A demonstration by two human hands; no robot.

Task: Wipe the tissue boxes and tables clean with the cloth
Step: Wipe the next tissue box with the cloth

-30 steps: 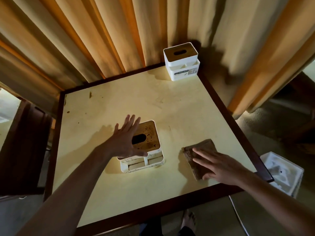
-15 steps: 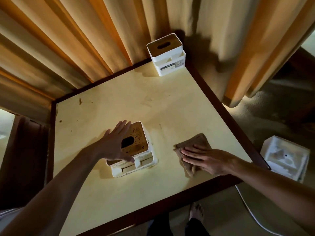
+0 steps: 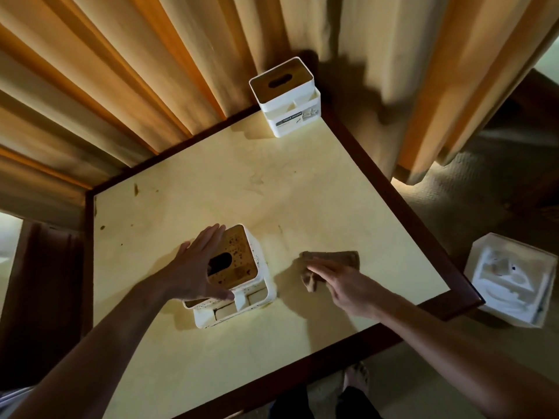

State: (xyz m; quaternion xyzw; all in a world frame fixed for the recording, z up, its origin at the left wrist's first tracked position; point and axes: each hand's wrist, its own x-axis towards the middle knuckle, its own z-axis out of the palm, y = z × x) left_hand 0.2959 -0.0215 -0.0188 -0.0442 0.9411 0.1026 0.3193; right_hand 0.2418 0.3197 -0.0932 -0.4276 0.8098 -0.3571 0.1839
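Head view. Square pale-yellow table with dark wood edging (image 3: 302, 189) fills mid-frame; small brown stains at its left side. Lower centre: white plastic tissue box with a stained wooden lid and oval slot (image 3: 242, 267), front compartments partly visible, contents too dim to tell. Left hand (image 3: 196, 267) lies across its lid, fingers straight and spread, thumb at the front rim. Just right of that box, apart from it: brown folded cloth (image 3: 332, 263) on the tabletop, right hand (image 3: 348, 282) pressing it flat with extended fingers, one corner rumpled under the fingertips. Top centre, on the table's far corner: second white tissue box with a clean wooden lid (image 3: 286, 98), labelled front. Right edge, on the floor: white moulded tray (image 3: 514, 279).

Against half a second ago: cloth sits further right and more spread out; left hand unchanged on the lid.
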